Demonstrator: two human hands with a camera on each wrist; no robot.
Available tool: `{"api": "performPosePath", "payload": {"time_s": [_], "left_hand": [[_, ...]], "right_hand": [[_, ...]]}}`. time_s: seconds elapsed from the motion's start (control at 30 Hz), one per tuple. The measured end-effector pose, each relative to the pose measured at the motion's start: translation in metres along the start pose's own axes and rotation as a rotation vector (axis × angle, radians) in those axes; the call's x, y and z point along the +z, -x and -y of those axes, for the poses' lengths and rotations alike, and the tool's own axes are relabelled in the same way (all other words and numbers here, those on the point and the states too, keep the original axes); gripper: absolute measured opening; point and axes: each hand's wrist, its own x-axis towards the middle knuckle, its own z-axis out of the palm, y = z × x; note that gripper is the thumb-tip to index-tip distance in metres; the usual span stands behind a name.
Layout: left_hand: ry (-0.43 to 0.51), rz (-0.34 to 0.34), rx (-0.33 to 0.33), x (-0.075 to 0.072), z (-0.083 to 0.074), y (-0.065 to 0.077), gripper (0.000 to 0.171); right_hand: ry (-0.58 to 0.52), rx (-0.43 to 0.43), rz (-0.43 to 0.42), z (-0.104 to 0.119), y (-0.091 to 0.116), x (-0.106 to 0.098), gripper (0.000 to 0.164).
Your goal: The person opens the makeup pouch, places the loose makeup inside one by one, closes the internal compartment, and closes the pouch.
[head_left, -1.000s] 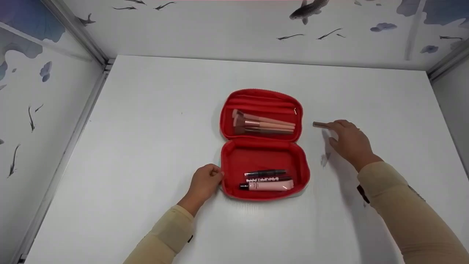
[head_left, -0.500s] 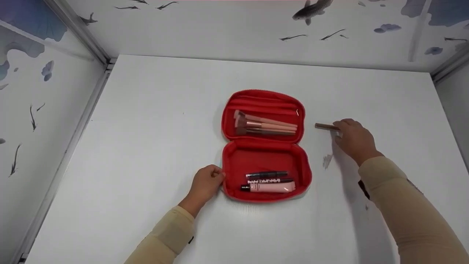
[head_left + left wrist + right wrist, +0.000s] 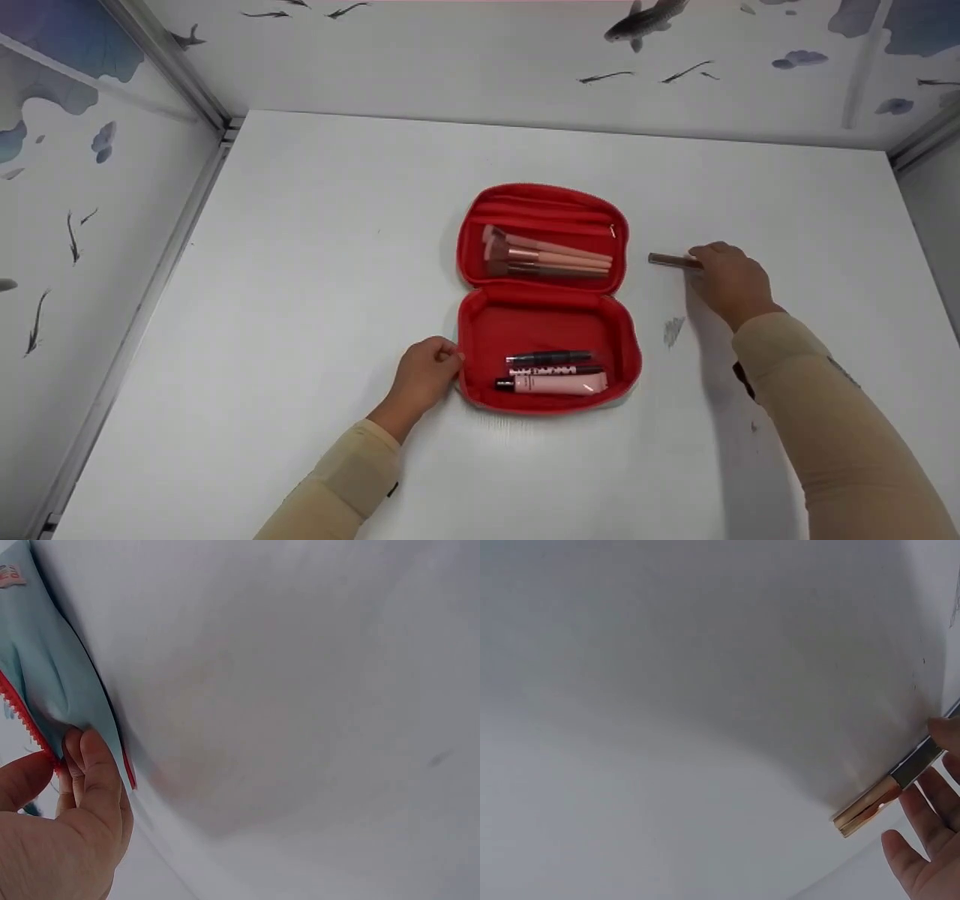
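Observation:
An unzipped red-lined makeup bag [image 3: 540, 322] lies spread on the table. My left hand [image 3: 424, 375] pinches the left edge of its near half; in the left wrist view the thumb is at the red zipper and the fingers are against the pale blue outer side [image 3: 56, 682]. To the right of the bag, my right hand [image 3: 731, 279] holds a slim stick-shaped cosmetic tube [image 3: 666, 260]. The right wrist view shows its dark body and copper-coloured end [image 3: 866, 810], thumb on one side, fingers on the other.
Several makeup brushes [image 3: 555, 260] lie in the bag's far half. A black pen-like stick [image 3: 551, 358], a patterned stick [image 3: 547, 370] and a pink squeeze tube [image 3: 559, 385] lie in the near half. White printed walls [image 3: 450, 60] border the white table [image 3: 322, 225].
My right hand has shifted slightly right, away from the bag, with the cosmetic tube, and more of the tube shows beyond the fingers. The left hand keeps its hold on the bag's edge.

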Motion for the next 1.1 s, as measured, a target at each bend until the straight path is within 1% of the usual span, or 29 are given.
{"api": "performPosePath", "payload": {"time_s": [0.17, 0.37, 0.6, 0.8, 1.1], "left_hand": [[-0.003, 0.005, 0.003, -0.0005, -0.0006, 0.0001, 0.011], [0.001, 0.008, 0.003, -0.0006, -0.0009, 0.0004, 0.012], [0.021, 0.008, -0.005, -0.0011, -0.0005, 0.0006, 0.012], [0.02, 0.002, -0.003, -0.0013, -0.0018, 0.0009, 0.012], [0.026, -0.002, 0.019, -0.0005, -0.0003, 0.002, 0.012]], "right_hand": [[0.001, -0.015, 0.0, -0.0007, 0.0, -0.0026, 0.034], [0.006, 0.001, 0.032, 0.0015, -0.001, -0.005, 0.031], [0.027, -0.001, 0.054, 0.0019, -0.0024, -0.0045, 0.022], [0.035, 0.015, 0.073, 0.0015, -0.003, -0.0028, 0.023], [0.056, -0.042, 0.056, -0.0014, 0.0024, 0.0011, 0.018]]}}
